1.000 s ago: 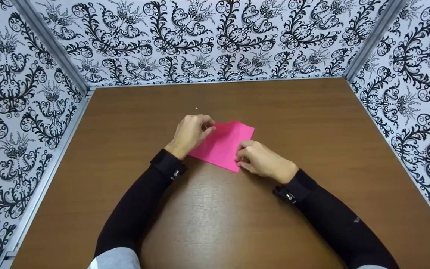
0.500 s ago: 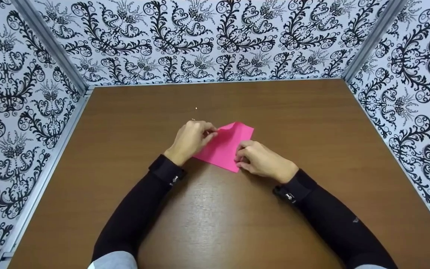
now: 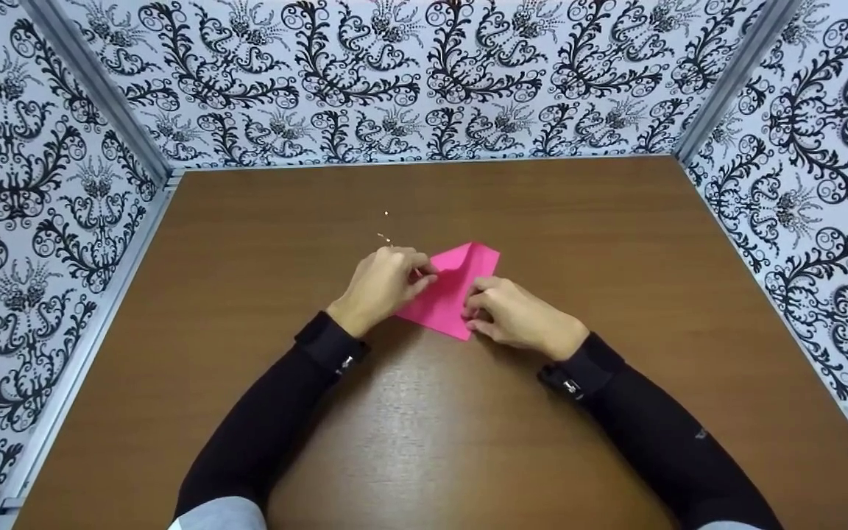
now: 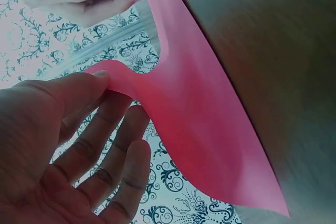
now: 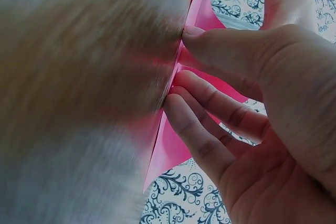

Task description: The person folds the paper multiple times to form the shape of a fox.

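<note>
A bright pink sheet of paper [image 3: 447,294] lies at the middle of the wooden table, its left part raised and bent over in a curve. My left hand [image 3: 383,283] pinches the raised edge; in the left wrist view the thumb [image 4: 84,85] lies on top of the paper and the other fingers sit below it, spread apart. At the sheet's right edge, my right hand [image 3: 516,313] presses the paper down with its fingertips. In the right wrist view its thumb [image 5: 197,35] and fingers [image 5: 181,108] rest along the paper's edge, slightly bent and apart.
The brown wooden tabletop [image 3: 247,243] surrounds the sheet. Panels with black scroll patterns [image 3: 358,73] stand at the back and both sides, joined by grey metal posts [image 3: 100,88]. Black sleeves [image 3: 277,412] and wrist straps cover both forearms.
My left hand has moved a little right and nearer to me with the paper's edge, so the left part curls over further. My right hand has stayed in place.
</note>
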The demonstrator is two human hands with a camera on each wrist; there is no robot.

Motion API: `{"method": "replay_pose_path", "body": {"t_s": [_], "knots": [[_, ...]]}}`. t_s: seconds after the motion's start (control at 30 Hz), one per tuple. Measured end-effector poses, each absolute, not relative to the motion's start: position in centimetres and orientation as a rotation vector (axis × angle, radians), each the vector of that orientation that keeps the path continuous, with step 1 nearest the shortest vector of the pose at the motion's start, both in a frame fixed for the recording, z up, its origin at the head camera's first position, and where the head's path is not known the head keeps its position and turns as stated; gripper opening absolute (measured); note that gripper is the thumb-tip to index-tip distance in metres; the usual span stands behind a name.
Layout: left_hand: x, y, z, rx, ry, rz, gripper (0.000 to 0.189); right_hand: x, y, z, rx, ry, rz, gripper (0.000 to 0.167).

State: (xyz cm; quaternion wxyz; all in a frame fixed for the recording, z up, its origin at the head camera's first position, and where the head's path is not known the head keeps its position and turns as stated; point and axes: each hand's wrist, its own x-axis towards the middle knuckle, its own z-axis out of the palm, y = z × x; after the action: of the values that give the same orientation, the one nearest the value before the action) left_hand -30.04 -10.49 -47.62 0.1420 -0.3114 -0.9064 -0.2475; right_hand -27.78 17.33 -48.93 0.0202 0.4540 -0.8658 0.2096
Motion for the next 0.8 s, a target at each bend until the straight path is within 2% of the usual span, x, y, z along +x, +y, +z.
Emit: {"method": "replay_pose_path", "body": {"t_s": [0.53, 0.8], "knots": [[-28.5, -9.8, -47.2, -0.988, -2.683, -0.662, 0.005, -27.7, 17.3, -48.9, 1.371, -2.679, 0.609, 0.004], [-27.9, -9.2, -47.3, -1.058, -2.710, -0.674, 0.007, -27.4, 17.2, -48.7, 1.294, -2.749, 0.548, 0.009]]}}
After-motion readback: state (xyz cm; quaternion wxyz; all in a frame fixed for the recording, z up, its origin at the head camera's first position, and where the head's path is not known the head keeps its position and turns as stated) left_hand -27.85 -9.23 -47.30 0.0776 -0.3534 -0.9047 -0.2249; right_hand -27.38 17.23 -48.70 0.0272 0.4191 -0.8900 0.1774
